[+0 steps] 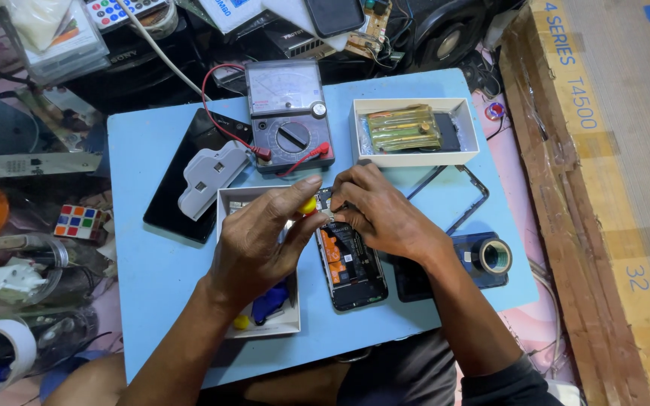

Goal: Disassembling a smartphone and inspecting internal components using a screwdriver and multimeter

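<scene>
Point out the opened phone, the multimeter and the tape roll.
opened phone (351,271), head view, exposed lower body.
multimeter (293,137), head view, round selector dial.
tape roll (495,256), head view, its ring edge.

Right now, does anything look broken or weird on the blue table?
Yes. The phone under both hands has its back off, so its orange and black insides show. A thin black phone frame lies loose beside it, tilted. Nothing looks spilled.

Light blue surface (152,263), grey multimeter (289,113) with red leads, orange-and-black opened phone (349,263), yellow tool handle (308,205), multicoloured puzzle cube (78,222).
</scene>
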